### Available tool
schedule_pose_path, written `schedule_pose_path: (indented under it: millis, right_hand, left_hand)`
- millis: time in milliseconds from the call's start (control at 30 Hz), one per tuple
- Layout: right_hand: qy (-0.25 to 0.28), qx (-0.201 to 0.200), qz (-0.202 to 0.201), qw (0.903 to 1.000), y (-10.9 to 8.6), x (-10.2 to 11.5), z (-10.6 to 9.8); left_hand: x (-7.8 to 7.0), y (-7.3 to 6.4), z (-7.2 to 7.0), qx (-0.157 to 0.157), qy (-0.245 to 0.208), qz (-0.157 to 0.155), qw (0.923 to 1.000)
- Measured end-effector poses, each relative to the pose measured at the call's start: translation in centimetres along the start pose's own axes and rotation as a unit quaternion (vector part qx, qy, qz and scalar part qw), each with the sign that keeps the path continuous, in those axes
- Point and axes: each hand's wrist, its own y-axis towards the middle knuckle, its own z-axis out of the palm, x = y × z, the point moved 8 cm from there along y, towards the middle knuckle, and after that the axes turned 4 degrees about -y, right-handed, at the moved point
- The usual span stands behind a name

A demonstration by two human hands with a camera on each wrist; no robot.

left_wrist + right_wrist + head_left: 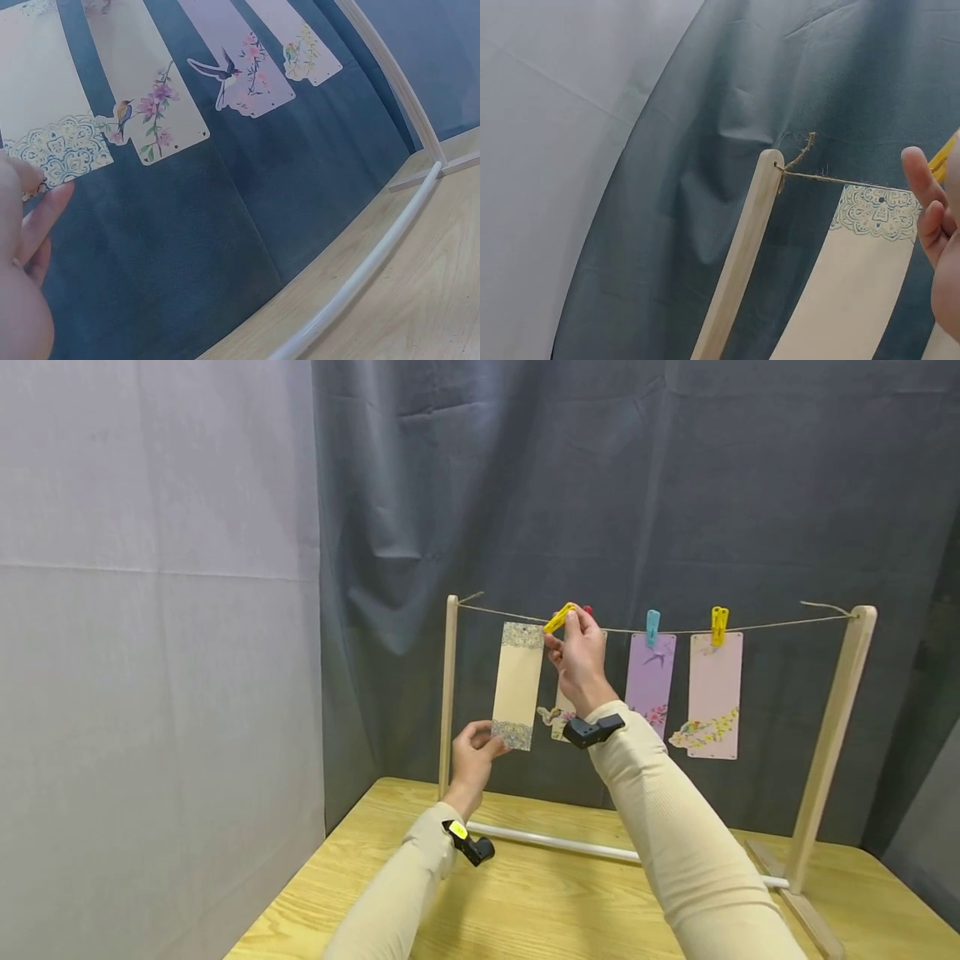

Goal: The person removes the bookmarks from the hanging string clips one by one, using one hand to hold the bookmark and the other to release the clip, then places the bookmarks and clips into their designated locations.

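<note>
My left hand [472, 760] pinches the lower left corner of a cream bookmark card [517, 685] that has blue lace patterns at both ends. The card stands upright, its top edge close below the twine [832, 179]. In my right hand [581, 664], thumb and fingers pinch a yellow clothespin [558, 618] beside the card's upper right corner, close to the twine. In the right wrist view the clothespin [943, 157] is mostly hidden behind the fingers. Behind the right hand hangs another pale card with a bird and flowers [154, 112], partly covered in the head view.
Further right, a purple card [651, 677] hangs from a blue clothespin [652, 625], and a pink card [715, 693] from a yellow one [719, 622]. A red clothespin [588, 610] peeks out behind my right hand. Wooden posts [832, 743] and a white bar [555, 841] form the rack on the table [540, 902].
</note>
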Motion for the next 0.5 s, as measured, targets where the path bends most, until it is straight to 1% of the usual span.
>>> schedule_pose_path:
  millis: [133, 233, 400, 500]
  right_hand:
    - [-0.032, 0.026, -0.015, 0.9991, -0.3, 0.4, -0.2]
    - [-0.043, 0.038, -0.02, 0.9981, -0.5, 0.5, -0.5]
    - [-0.058, 0.04, -0.025, 0.9972, -0.9, 0.6, -1.2]
    - [-0.056, 0.039, -0.021, 0.9975, -1.1, 0.4, -1.5]
  left_hand:
    - [-0.2, -0.1, 0.2, 0.0, 0.0, -0.002, 1.0]
    - [-0.4, -0.3, 0.3, 0.003, 0.002, -0.004, 1.0]
    - [-0.3, -0.6, 0.4, 0.009, 0.001, -0.002, 1.0]
    - [-0.1, -0.8, 0.2, 0.011, 0.0, 0.0, 0.9999]
